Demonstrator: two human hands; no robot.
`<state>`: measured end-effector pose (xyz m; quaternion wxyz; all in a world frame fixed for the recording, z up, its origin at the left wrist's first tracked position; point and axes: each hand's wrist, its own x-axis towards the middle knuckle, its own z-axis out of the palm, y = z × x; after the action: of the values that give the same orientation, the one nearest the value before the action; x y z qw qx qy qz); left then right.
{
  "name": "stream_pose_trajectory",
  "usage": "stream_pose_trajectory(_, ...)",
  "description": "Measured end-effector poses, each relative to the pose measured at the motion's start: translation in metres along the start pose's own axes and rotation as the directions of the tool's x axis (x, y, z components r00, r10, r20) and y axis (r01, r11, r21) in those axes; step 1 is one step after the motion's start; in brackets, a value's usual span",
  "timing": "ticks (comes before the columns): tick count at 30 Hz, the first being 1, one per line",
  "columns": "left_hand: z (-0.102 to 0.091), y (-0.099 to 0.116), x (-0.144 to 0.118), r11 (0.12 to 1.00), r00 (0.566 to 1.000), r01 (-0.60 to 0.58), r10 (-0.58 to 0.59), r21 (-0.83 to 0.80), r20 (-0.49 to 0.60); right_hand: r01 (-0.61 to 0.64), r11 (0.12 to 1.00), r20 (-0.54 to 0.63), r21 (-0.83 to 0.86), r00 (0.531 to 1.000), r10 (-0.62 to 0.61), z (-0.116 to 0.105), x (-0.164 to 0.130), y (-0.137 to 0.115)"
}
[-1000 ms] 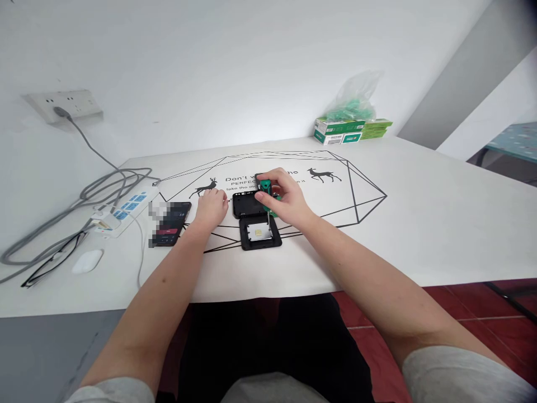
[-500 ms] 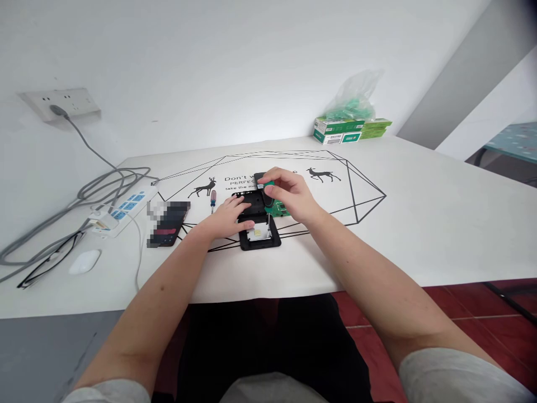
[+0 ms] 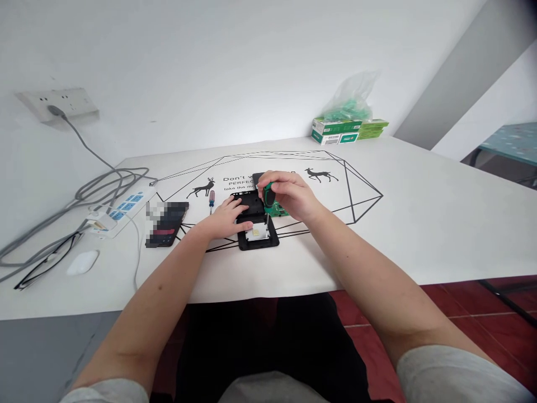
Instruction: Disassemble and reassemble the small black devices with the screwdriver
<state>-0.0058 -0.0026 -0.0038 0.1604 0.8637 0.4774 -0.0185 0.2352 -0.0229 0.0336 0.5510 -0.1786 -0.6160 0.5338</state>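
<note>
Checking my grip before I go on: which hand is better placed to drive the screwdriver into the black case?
Probably right: the right hand already holds the green screwdriver upright over the black case, while the left hand rests on it.

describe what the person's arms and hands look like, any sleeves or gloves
Both arms are bare from hand to above the elbow, with short light grey sleeves showing only at the bottom edge. The left hand and right hand wear no gloves; no rings, watch or bands show.
</note>
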Motion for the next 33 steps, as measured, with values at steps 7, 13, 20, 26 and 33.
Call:
stream_pose_trajectory(7,-0.0006,0.0005,0.0007,1.000,1.000,-0.002,0.002,0.002,0.005,-0.110,0.980,-0.008,0.166,0.994,0.113,0.0019,-0.0002,0.0026)
stream_pose_trajectory(13,0.0001,0.0008,0.0012,1.000,1.000,-0.004,0.004,0.005,0.001,-0.051,0.984,-0.063,0.168,0.996,0.063,-0.0001,0.0003,0.0054)
stream_pose_trajectory(20,0.0013,-0.0016,0.0025,1.000,1.000,-0.007,0.007,0.009,-0.001,0.011,0.994,-0.098,0.113,0.995,0.000,0.0020,0.0000,0.0054)
stream_pose_trajectory(26,0.0025,-0.0030,0.0028,1.000,1.000,-0.009,0.009,0.011,-0.008,-0.017,0.999,-0.109,0.044,0.994,0.022,0.0015,-0.0006,0.0064)
stream_pose_trajectory(33,0.0012,-0.0016,0.0021,1.000,1.000,-0.011,0.011,0.004,-0.005,-0.130,0.983,-0.021,0.130,0.991,0.134,0.0036,-0.0035,-0.0003)
